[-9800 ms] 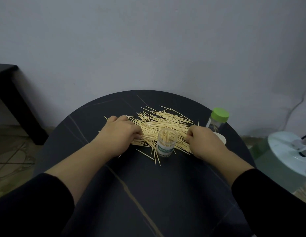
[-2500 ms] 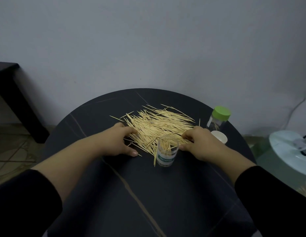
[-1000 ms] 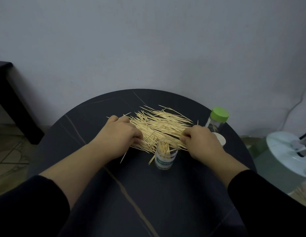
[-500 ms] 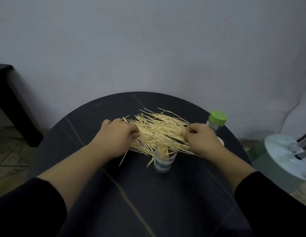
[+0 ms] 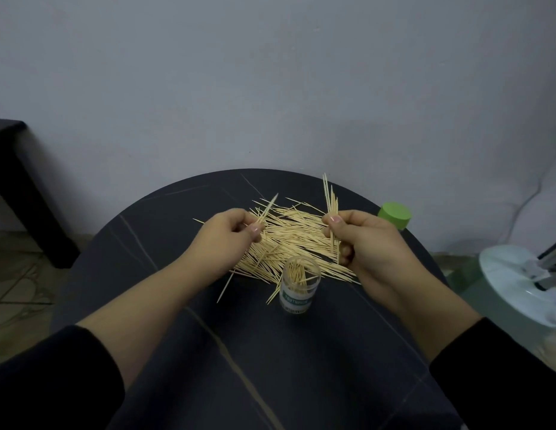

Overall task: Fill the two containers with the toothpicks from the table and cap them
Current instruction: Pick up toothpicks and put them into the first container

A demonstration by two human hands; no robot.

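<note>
Filling underway: pinching a few toothpicks (image 5: 268,209) in left hand (image 5: 230,235), gripping upright bundle (image 5: 330,197) in right hand (image 5: 363,240); next, probably needing tips-down lowering into open toothpick jar (image 5: 298,287) just nearside of that grip.

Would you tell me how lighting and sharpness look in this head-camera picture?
Head view: dim light, no glare on the round dark table; the pale wooden toothpick pile and clear open container look sharp; the toothpicks in the left hand are slightly blurred.
</note>
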